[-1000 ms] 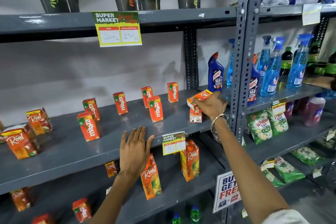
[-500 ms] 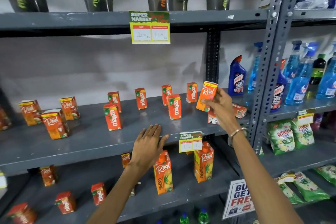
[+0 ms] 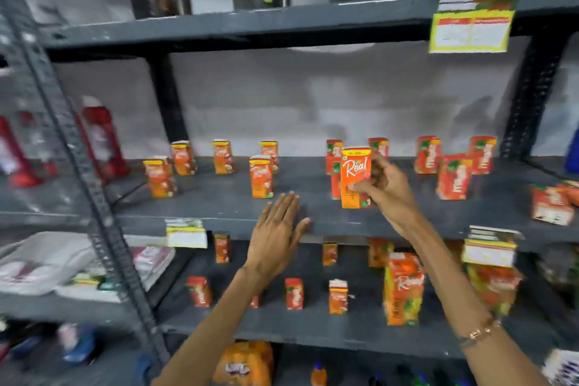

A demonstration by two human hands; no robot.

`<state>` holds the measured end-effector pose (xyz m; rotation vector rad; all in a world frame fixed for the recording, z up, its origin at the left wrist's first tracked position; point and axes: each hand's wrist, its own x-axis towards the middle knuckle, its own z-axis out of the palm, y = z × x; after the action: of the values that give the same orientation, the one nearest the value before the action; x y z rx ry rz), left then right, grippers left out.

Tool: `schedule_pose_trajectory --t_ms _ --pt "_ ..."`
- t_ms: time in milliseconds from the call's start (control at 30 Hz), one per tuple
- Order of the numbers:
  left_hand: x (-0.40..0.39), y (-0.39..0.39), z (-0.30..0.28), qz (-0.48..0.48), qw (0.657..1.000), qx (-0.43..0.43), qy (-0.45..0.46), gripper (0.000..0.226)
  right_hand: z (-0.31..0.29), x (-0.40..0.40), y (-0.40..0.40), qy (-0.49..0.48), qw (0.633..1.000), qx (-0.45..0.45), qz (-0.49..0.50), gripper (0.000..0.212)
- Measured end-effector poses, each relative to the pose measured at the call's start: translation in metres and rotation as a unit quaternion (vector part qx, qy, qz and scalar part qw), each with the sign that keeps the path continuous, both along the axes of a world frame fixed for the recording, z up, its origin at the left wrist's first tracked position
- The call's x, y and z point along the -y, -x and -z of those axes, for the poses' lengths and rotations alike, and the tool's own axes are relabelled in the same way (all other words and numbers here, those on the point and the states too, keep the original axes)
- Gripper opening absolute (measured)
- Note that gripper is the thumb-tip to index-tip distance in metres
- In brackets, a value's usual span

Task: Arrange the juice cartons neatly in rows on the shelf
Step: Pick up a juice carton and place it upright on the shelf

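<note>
The right hand (image 3: 387,188) pinched a small orange carton (image 3: 356,178) with "Real" on the front, thumb on its face and fingers round the far side. It held the carton straight up, just above the near part of the middle shelf (image 3: 313,222), in front of some red cartons. The left hand (image 3: 277,236) was flat and spread out, holding nothing, with its fingertips on the front edge of that shelf, near and to the left of the carton.

The step in hand looked like bringing this carton over to the others of its kind. A loose bunch of orange cartons (image 3: 261,177) stood on the left part of the shelf, not in good lines. The red cartons (image 3: 454,177) stood on the right part, and one red carton (image 3: 550,205) lay on its side at the far right.

The next move would probably be to carry the carton left and set it down flat on its bottom, beside the orange ones, face forward. It would need a gentle put-down so it does not bump its neighbours over.

The cartons were little boxes with flat sides and sharp corners, likely smooth coated card, light and easy to tip. The shelf was dark grey metal, flat and hard, with paper price tags (image 3: 186,233) hanging on its front edge. Much of the view was blurry.
</note>
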<state>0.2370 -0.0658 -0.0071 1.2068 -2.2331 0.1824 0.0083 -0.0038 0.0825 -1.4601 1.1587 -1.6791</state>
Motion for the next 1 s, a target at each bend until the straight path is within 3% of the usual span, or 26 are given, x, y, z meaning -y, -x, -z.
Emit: schedule_pose_trajectory --t_ms 267,433,667,1000 --pt "0.049 -0.162 0.011 -0.046 0.998 0.029 -0.012 0.077 0.013 0.081 -0.183 -0.007 0.998 -0.006 -0.068 0.055" --pt "0.072 -0.205 0.008 -0.057 0.998 0.031 -0.021 0.072 0.019 0.134 -0.255 -0.024 0.997 -0.036 -0.062 0.063" --pt "0.086 -0.228 0.012 -0.035 0.999 0.037 0.016 0.068 0.031 0.178 -0.290 -0.066 0.997 -0.048 -0.002 0.062" --pt "0.093 -0.229 0.021 -0.031 0.998 0.019 0.057 0.070 0.037 0.186 -0.287 -0.092 0.993 -0.066 -0.036 0.068"
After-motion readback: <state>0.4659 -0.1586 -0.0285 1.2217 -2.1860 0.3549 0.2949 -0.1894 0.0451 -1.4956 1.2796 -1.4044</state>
